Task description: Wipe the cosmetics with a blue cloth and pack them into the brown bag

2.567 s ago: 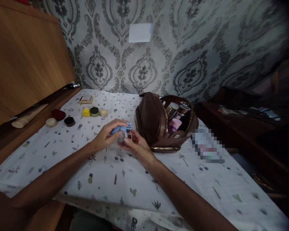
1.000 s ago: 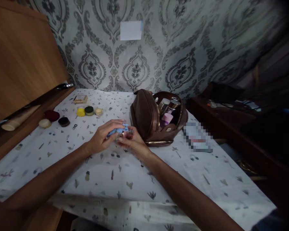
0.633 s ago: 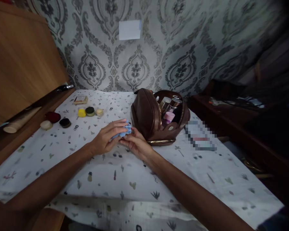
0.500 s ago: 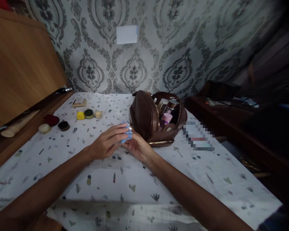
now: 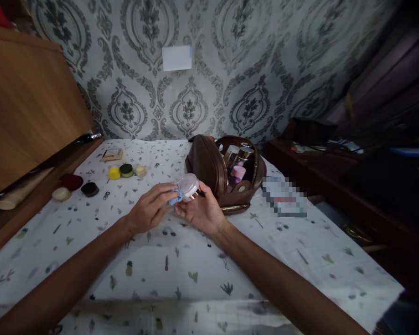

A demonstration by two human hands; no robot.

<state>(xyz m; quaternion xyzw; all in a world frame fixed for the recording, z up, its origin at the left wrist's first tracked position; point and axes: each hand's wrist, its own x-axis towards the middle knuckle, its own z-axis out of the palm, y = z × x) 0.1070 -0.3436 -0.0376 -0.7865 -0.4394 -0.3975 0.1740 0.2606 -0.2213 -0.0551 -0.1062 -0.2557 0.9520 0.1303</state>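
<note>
Clear-lidded with a shiny band, a small round cosmetic jar (image 5: 188, 185) is gripped by my right hand (image 5: 206, 211), thumb on its right side. My left hand (image 5: 152, 208) is closed on a light blue cloth (image 5: 175, 197), which touches the jar's left side. Just behind and to the right of both hands stands a brown toiletry bag (image 5: 204, 163), unzipped. Inside it show a pink-capped container (image 5: 238, 174) and several bottles with shiny caps.
On the patterned sheet at left lie a yellow jar (image 5: 114, 173), a dark green jar (image 5: 126, 170), a small cream jar (image 5: 140, 170), a black jar (image 5: 90, 189), a dark red item (image 5: 71, 181) and a palette (image 5: 112, 154). A blurred-out flat object (image 5: 284, 197) lies right of the bag.
The cloth has slid from over the jar to its left side, so the clear lid now shows. My left hand has shifted slightly left. The view has tilted a little.
</note>
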